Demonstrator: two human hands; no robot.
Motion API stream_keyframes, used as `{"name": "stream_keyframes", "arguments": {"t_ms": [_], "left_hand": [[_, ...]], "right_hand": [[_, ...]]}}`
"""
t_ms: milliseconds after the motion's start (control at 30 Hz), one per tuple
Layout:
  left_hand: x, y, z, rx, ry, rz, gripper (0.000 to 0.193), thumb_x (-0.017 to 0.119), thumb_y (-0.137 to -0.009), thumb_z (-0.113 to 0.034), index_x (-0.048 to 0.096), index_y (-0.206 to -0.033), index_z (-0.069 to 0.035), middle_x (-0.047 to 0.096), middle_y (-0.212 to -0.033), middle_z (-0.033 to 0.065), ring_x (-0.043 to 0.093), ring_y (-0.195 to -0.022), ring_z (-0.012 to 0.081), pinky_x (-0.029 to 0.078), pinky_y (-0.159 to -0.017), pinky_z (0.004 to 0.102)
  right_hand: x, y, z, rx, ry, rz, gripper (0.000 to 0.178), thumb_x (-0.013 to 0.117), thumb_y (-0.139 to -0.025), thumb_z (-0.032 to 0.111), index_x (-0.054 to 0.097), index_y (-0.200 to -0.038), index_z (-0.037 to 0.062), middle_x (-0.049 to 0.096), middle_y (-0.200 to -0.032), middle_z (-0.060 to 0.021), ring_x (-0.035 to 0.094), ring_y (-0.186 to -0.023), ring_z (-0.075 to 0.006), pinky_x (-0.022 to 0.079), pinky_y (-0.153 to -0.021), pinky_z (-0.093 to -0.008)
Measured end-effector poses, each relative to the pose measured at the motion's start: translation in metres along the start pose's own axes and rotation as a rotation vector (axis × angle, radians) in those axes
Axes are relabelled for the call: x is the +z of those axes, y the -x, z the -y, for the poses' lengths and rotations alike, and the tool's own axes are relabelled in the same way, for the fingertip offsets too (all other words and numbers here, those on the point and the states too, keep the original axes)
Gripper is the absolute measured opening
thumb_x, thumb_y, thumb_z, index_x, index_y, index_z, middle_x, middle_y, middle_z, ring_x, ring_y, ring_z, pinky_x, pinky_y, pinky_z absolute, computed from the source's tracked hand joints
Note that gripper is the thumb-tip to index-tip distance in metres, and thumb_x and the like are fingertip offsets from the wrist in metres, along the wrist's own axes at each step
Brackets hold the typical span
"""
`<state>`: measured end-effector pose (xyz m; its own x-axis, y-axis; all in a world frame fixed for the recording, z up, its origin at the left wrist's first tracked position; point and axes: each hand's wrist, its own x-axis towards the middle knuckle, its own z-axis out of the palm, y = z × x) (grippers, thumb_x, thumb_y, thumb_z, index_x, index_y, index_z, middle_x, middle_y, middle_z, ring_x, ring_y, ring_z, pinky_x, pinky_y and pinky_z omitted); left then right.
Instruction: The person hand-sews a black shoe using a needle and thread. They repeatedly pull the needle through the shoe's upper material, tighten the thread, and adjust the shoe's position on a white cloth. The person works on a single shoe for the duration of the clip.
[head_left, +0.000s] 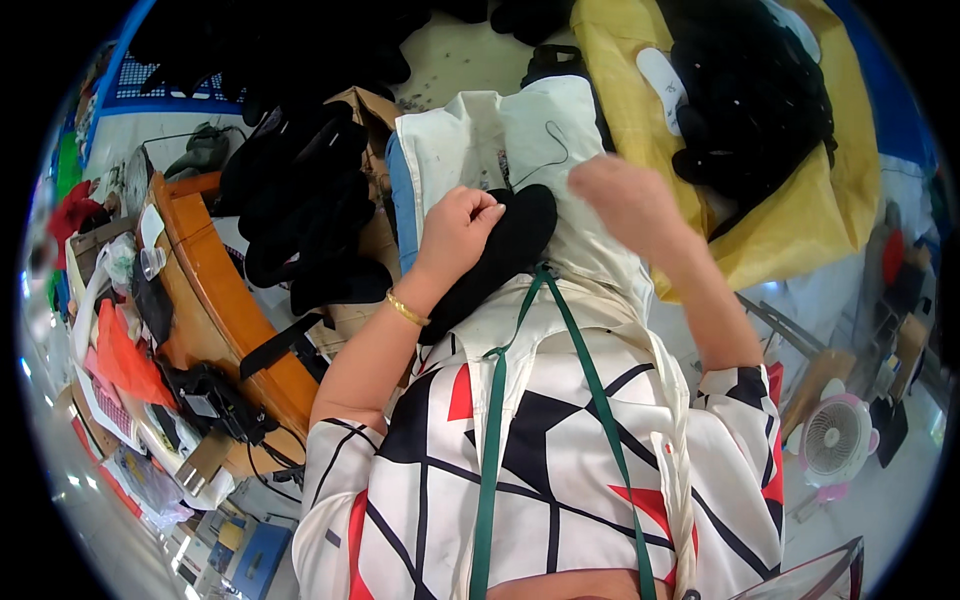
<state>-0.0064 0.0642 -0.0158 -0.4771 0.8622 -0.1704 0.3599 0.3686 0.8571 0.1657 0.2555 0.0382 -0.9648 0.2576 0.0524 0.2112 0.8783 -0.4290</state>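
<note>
A black cloth shoe point(520, 225) lies slanting across my lap, its rounded end pointing up and to the right. My left hand point(460, 235) is closed at the shoe's upper left edge, thumb and forefinger pressed together. Over the pale apron point(455, 130) a thin dark thread point(553, 150) runs in a loose curve, coming from beside the shoe. To the right, my right hand point(625, 200) is raised off the apron, apart from the shoe. Motion smears its fingers, so whether they hold anything is unclear.
Piled black shoes point(310, 190) fill the left side beside a cardboard box point(375, 105). A yellow sack point(800, 235) at the right holds more black pieces and a white insole point(660, 85). Further out are a cluttered wooden table point(225, 305) and a small fan point(835, 435).
</note>
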Motion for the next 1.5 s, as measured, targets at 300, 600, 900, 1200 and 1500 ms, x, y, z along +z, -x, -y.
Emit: {"name": "stream_keyframes", "arguments": {"t_ms": [300,600,900,1200,1500], "left_hand": [[0.008,-0.006,0.027,-0.368,0.488,0.096,0.013,0.069,-0.089,-0.015,0.070,-0.088,-0.003,0.065,-0.076,-0.0019,0.050,-0.061,0.0044,0.040,-0.057,0.0197],[0.007,-0.006,0.014,-0.483,0.626,0.100,0.013,0.070,-0.088,-0.017,0.071,-0.087,-0.005,0.065,-0.075,-0.0019,0.049,-0.059,0.0044,0.039,-0.053,0.0200],[0.005,-0.002,0.014,-0.549,0.727,0.094,0.013,0.070,-0.088,-0.013,0.069,-0.089,0.000,0.067,-0.080,0.0014,0.054,-0.065,0.0063,0.043,-0.059,0.0216],[0.006,-0.001,0.013,-0.545,0.764,0.065,0.013,0.072,-0.088,-0.018,0.070,-0.090,-0.005,0.064,-0.075,-0.0026,0.050,-0.061,0.0046,0.039,-0.054,0.0200],[0.004,-0.002,0.013,-0.565,0.771,0.075,0.015,0.073,-0.088,-0.019,0.070,-0.092,-0.005,0.065,-0.078,-0.0025,0.050,-0.063,0.0043,0.039,-0.056,0.0197]], "right_hand": [[0.005,-0.003,0.047,0.072,-0.004,0.058,0.020,0.061,-0.089,0.027,0.062,-0.085,0.0064,0.063,-0.081,-0.0096,0.065,-0.082,-0.0294,0.052,-0.065,-0.0417],[0.057,0.029,0.055,0.196,-0.157,0.618,0.037,0.065,-0.085,0.039,0.067,-0.085,0.0023,0.068,-0.079,-0.0187,0.066,-0.079,-0.0373,0.053,-0.071,-0.0449],[-0.014,0.018,0.046,0.239,-0.374,0.397,0.026,0.062,-0.088,0.025,0.062,-0.104,0.0046,0.065,-0.080,-0.0145,0.064,-0.076,-0.0340,0.049,-0.068,-0.0408],[0.017,-0.024,0.049,0.170,-0.022,0.265,0.023,0.066,-0.084,0.031,0.072,-0.087,0.0081,0.063,-0.077,-0.0088,0.063,-0.075,-0.0289,0.048,-0.063,-0.0403],[0.031,-0.030,0.046,0.113,-0.025,0.208,0.021,0.066,-0.084,0.029,0.069,-0.079,0.0089,0.061,-0.072,-0.0076,0.062,-0.073,-0.0283,0.048,-0.061,-0.0409]]}}
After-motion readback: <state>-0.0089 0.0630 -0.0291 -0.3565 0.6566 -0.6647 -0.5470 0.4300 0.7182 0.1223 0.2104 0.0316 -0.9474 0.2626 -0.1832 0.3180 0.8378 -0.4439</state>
